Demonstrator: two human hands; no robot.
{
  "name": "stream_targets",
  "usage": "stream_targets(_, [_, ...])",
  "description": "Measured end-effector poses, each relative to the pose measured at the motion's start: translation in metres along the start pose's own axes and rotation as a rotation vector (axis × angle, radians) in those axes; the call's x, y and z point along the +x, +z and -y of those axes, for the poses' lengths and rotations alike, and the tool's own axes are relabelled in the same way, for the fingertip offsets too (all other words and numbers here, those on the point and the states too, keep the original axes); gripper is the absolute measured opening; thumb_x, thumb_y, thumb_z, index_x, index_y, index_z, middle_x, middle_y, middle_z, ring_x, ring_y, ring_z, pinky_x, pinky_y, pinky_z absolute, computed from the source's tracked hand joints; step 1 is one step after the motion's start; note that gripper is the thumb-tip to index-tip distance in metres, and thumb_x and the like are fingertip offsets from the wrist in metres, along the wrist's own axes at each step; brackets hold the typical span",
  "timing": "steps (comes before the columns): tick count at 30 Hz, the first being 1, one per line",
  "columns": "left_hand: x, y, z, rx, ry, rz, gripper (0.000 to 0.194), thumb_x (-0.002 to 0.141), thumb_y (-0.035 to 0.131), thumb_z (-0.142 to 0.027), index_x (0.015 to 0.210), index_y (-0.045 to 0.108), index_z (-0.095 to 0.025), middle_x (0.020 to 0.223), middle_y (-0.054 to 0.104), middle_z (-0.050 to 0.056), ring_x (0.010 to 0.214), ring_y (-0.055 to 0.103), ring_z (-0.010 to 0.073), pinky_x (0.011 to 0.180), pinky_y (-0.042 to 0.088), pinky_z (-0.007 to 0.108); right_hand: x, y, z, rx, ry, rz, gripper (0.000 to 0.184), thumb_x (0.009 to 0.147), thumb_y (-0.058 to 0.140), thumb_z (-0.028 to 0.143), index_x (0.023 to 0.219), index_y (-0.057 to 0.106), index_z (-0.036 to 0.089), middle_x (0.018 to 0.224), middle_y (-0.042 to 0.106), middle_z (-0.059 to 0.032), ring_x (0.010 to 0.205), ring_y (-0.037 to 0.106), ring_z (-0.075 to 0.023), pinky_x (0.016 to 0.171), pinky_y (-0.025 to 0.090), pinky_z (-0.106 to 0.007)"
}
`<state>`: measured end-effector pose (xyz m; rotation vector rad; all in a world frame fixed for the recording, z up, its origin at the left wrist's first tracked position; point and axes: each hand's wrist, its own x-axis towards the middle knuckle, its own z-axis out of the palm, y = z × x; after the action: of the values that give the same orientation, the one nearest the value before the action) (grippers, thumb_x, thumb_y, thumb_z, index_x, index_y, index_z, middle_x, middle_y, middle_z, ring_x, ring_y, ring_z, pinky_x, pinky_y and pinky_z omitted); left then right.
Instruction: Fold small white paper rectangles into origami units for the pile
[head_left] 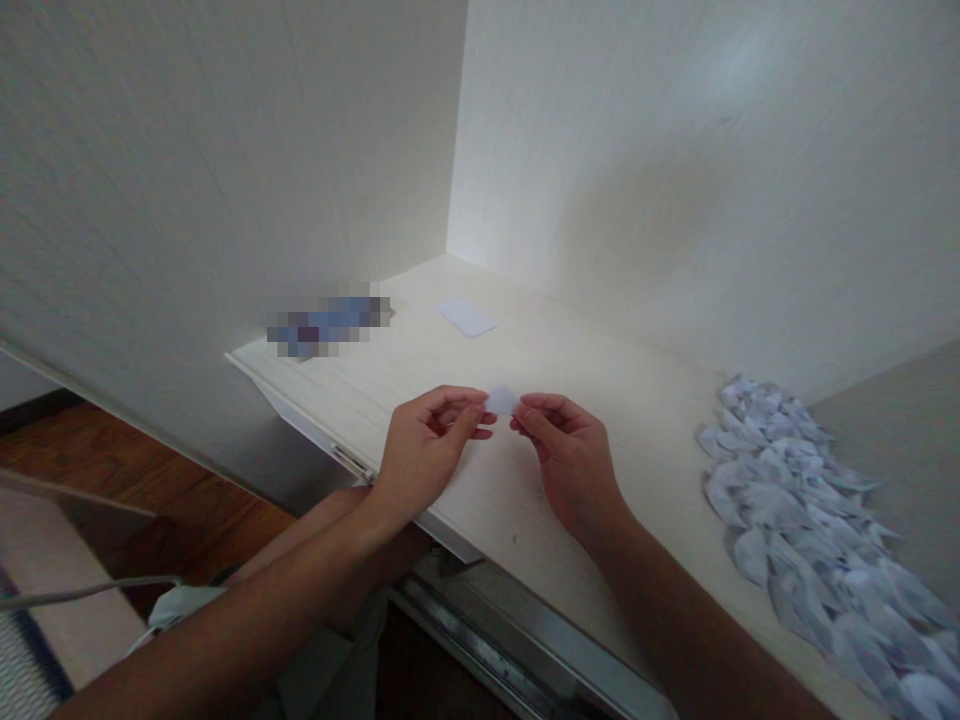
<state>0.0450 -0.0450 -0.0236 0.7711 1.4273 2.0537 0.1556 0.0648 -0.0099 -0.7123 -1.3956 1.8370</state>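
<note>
Between my two hands, above the pale desk top, is a small piece of white paper. My left hand pinches its left edge between thumb and forefinger. At the opposite edge, my right hand grips it the same way. The paper's upper edge comes to a low point; whether it is folded I cannot tell. Beyond my hands, a flat stack or sheet of white paper lies on the desk.
A long heap of small twisted or folded white papers lines the desk's right side. At the back left lies a blurred-out blue object. Walls close in the left and back. An open drawer shows below the front edge.
</note>
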Motion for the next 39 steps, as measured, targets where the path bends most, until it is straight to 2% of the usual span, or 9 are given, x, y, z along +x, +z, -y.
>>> stream_targets(3, [-0.0020, 0.0010, 0.0003, 0.006, 0.003, -0.014, 0.028, 0.078, 0.088, -0.032, 0.096, 0.077, -0.015, 0.081, 0.081, 0.005, 0.074, 0.079, 0.0194, 0.072, 0.069, 0.032, -0.0011, 0.0014, -0.0007, -0.039, -0.029, 0.032, 0.018, 0.066, 0.090, 0.029, 0.080, 0.079, 0.024, 0.071, 0.074, 0.0012, 0.069, 0.067, -0.0156, 0.076, 0.053, -0.035])
stream_targets(6, [-0.0023, 0.0015, -0.0009, -0.030, 0.026, -0.052, 0.025, 0.075, 0.090, -0.030, 0.089, 0.074, -0.015, 0.078, 0.080, 0.004, 0.071, 0.078, 0.0182, 0.063, 0.068, 0.028, -0.0028, 0.0024, -0.0006, -0.113, -0.070, 0.066, 0.018, 0.069, 0.089, 0.031, 0.082, 0.079, 0.024, 0.072, 0.075, 0.0003, 0.071, 0.069, -0.0173, 0.077, 0.056, -0.037])
stream_targets(10, [-0.0027, -0.0002, -0.0032, -0.056, 0.004, -0.061, 0.031, 0.076, 0.089, -0.032, 0.095, 0.070, -0.017, 0.078, 0.079, 0.003, 0.073, 0.078, 0.0195, 0.053, 0.064, 0.023, -0.0050, 0.0019, 0.0013, -0.152, -0.092, 0.079, 0.018, 0.070, 0.089, 0.033, 0.082, 0.079, 0.025, 0.079, 0.078, -0.0006, 0.074, 0.071, -0.0179, 0.078, 0.058, -0.037])
stream_targets(14, [-0.0030, -0.0026, -0.0056, -0.029, -0.027, -0.012, 0.032, 0.075, 0.090, -0.033, 0.093, 0.069, -0.017, 0.073, 0.078, 0.002, 0.069, 0.076, 0.0177, 0.054, 0.064, 0.024, -0.0056, 0.0007, 0.0018, -0.207, -0.085, 0.167, 0.017, 0.072, 0.090, 0.034, 0.082, 0.079, 0.025, 0.083, 0.080, -0.0015, 0.075, 0.071, -0.0174, 0.076, 0.057, -0.035])
stream_targets(17, [-0.0024, -0.0023, -0.0065, 0.002, -0.061, 0.011, 0.034, 0.074, 0.090, -0.035, 0.096, 0.070, -0.017, 0.070, 0.076, 0.001, 0.067, 0.075, 0.0172, 0.056, 0.064, 0.025, -0.0049, 0.0000, 0.0011, -0.287, -0.100, 0.181, 0.019, 0.072, 0.091, 0.037, 0.083, 0.081, 0.024, 0.081, 0.081, -0.0025, 0.072, 0.070, -0.0178, 0.070, 0.054, -0.033])
stream_targets(24, [-0.0025, 0.0027, -0.0013, -0.037, -0.051, -0.025, 0.027, 0.076, 0.086, -0.030, 0.092, 0.070, -0.017, 0.064, 0.072, -0.002, 0.058, 0.071, 0.0135, 0.058, 0.061, 0.024, -0.0061, 0.0015, 0.0049, -0.251, -0.025, 0.225, 0.023, 0.069, 0.093, 0.043, 0.079, 0.083, 0.024, 0.075, 0.080, -0.0041, 0.069, 0.071, -0.0204, 0.069, 0.057, -0.035])
stream_targets(28, [-0.0005, 0.0019, 0.0001, -0.115, -0.110, -0.005, 0.034, 0.073, 0.090, -0.033, 0.095, 0.070, -0.016, 0.073, 0.078, 0.002, 0.064, 0.074, 0.0157, 0.065, 0.065, 0.029, -0.0068, 0.0029, 0.0073, -0.240, 0.003, 0.182, 0.021, 0.070, 0.092, 0.041, 0.080, 0.083, 0.024, 0.081, 0.082, -0.0051, 0.073, 0.073, -0.0210, 0.074, 0.059, -0.037])
stream_targets(32, [0.0036, -0.0014, -0.0008, -0.133, -0.172, 0.019, 0.044, 0.067, 0.093, -0.033, 0.101, 0.069, -0.016, 0.074, 0.080, 0.004, 0.068, 0.078, 0.0204, 0.071, 0.067, 0.036, -0.0044, 0.0009, 0.0052, -0.283, -0.022, 0.097, 0.022, 0.069, 0.092, 0.040, 0.080, 0.083, 0.024, 0.074, 0.080, -0.0039, 0.065, 0.069, -0.0192, 0.067, 0.056, -0.035])
stream_targets(39, [0.0055, -0.0050, -0.0036, -0.112, -0.161, 0.034, 0.044, 0.063, 0.095, -0.029, 0.096, 0.071, -0.015, 0.070, 0.078, 0.003, 0.061, 0.074, 0.0171, 0.062, 0.061, 0.027, -0.0071, 0.0007, 0.0064, -0.241, 0.010, 0.120, 0.025, 0.068, 0.092, 0.037, 0.085, 0.081, 0.022, 0.069, 0.077, -0.0028, 0.066, 0.070, -0.0191, 0.070, 0.057, -0.036])
